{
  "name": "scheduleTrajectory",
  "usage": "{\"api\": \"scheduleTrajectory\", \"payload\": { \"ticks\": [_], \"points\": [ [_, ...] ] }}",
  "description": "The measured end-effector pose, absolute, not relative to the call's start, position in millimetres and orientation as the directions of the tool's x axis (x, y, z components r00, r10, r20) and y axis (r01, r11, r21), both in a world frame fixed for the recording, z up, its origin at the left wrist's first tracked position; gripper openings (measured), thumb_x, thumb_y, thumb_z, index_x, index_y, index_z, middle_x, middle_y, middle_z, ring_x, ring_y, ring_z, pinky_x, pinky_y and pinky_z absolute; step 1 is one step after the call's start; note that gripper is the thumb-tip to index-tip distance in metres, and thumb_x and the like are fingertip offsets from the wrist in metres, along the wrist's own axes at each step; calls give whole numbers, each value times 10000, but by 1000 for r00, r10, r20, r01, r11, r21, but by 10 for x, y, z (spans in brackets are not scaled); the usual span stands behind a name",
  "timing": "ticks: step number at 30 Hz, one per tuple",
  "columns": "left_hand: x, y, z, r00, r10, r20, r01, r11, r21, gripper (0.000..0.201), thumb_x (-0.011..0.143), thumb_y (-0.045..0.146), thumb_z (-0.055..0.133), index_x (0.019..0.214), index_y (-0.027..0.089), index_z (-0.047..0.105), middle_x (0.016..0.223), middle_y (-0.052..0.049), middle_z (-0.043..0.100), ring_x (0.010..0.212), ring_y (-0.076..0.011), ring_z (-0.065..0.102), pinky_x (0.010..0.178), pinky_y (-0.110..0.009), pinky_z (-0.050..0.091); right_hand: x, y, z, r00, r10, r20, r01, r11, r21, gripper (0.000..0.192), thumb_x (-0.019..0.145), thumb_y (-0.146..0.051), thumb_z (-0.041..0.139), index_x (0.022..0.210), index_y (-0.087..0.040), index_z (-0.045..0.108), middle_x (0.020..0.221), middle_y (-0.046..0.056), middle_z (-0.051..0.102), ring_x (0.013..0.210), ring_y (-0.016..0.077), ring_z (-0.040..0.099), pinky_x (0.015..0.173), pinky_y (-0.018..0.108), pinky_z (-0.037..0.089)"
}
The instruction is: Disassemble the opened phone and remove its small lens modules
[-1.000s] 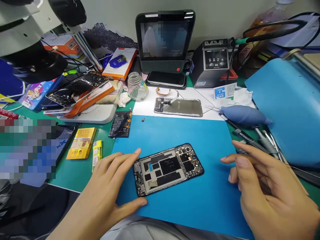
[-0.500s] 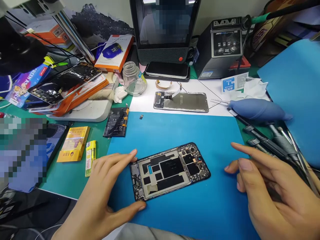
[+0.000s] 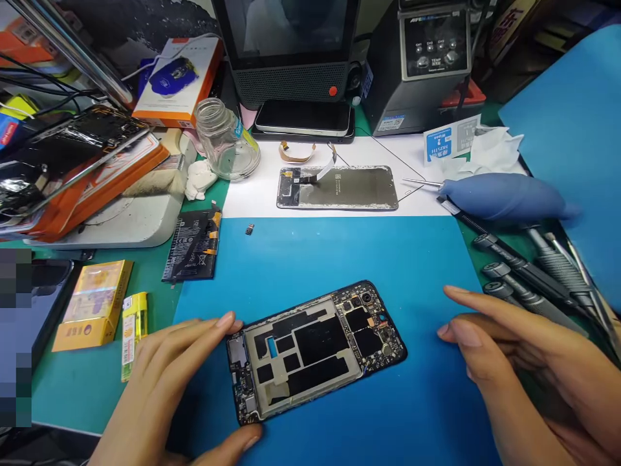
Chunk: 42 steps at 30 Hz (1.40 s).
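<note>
An opened phone frame point(image 3: 315, 346) with bare circuit boards lies tilted on the blue mat point(image 3: 339, 259). My left hand point(image 3: 165, 382) rests at its left end, index fingertip and thumb touching the frame's corners, fingers apart. My right hand point(image 3: 514, 362) hovers to the right of the frame, fingers loosely extended, holding nothing and not touching it. A detached screen panel point(image 3: 337, 189) with a flex cable lies on white paper beyond the mat. A black battery point(image 3: 193, 244) lies left of the mat.
Several screwdrivers point(image 3: 528, 285) and a blue air blower point(image 3: 504, 197) lie at the right. A glass jar point(image 3: 224, 139), a soldering station point(image 3: 427, 65), a monitor point(image 3: 291, 45), stacked phones point(image 3: 72, 162), a yellow box point(image 3: 92, 304) and a lighter point(image 3: 130, 333) crowd the back and left.
The camera has tilted down and closer, so everything shifted in view. My left hand stays at the frame's left end. My right hand remains beside it, barely moved.
</note>
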<state>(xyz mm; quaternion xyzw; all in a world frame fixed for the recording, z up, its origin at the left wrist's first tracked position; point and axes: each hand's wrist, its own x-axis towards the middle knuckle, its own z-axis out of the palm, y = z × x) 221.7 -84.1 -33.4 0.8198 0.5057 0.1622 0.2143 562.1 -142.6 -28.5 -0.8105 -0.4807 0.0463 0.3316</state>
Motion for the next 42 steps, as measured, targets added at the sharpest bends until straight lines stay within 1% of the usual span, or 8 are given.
{"api": "scheduleTrajectory", "payload": {
  "ticks": [3,8,15,18,22,28,34,42],
  "points": [
    [2199,-816,-351,460,884,80,741,-433,513,836,1038,400,747,1749,496,316,1507,-32,648,1390,-360,598,1221,-567,447,5689,-1418,-293,420,861,287,814,-218,-538,250,1112,-529,657,1347,-556,736,1070,-98,805,928,212,748,1005,410,513],
    [2216,-768,-357,468,872,143,714,-469,519,823,1027,333,762,1747,444,379,1478,-16,713,1354,-323,630,1137,-484,494,5853,-1422,-359,185,904,385,901,0,-433,239,1125,-411,611,1291,-469,773,1095,-137,808,892,161,760,856,348,520],
    [2270,-779,-335,409,908,92,703,-378,602,765,1079,350,716,1743,499,367,1586,53,696,1436,-295,609,1165,-487,503,5859,-1406,-381,220,911,349,887,-37,-461,274,1131,-430,610,1367,-481,742,1122,-141,805,912,160,766,890,320,534],
    [2246,-760,-317,427,899,103,687,-396,609,770,1077,348,732,1736,512,370,1603,71,685,1447,-280,610,1193,-467,510,5835,-1388,-371,180,908,378,913,-12,-407,279,1132,-407,631,1385,-463,734,1164,-146,802,997,143,759,793,289,517],
    [2156,-737,-305,503,860,86,694,-461,554,748,1103,383,703,1756,481,351,1686,86,611,1522,-246,559,1195,-380,532,5761,-1377,-337,155,903,401,943,-13,-334,209,1140,-419,639,1318,-413,750,1185,-124,793,990,128,731,662,290,472],
    [2139,-766,-287,476,880,-1,748,-404,526,747,1120,486,650,1782,470,304,1707,45,581,1524,-271,552,1121,-378,613,5675,-1333,-254,151,915,374,943,-19,-332,167,1162,-390,637,1307,-377,719,989,-87,773,895,134,703,688,271,467],
    [2183,-770,-257,474,880,17,728,-402,555,797,1102,427,689,1794,421,295,1693,3,581,1533,-271,546,1167,-377,584,5642,-1298,-246,115,907,405,942,31,-335,143,1166,-405,641,1259,-342,730,982,-87,748,830,95,698,648,253,468],
    [2220,-736,-276,478,877,53,747,-438,501,838,1087,544,703,1799,425,277,1687,36,608,1448,-292,585,1094,-411,613,5684,-1306,-262,119,913,390,935,28,-353,160,1169,-429,624,1246,-356,744,1073,-103,766,903,94,721,679,267,486]
  ]
}}
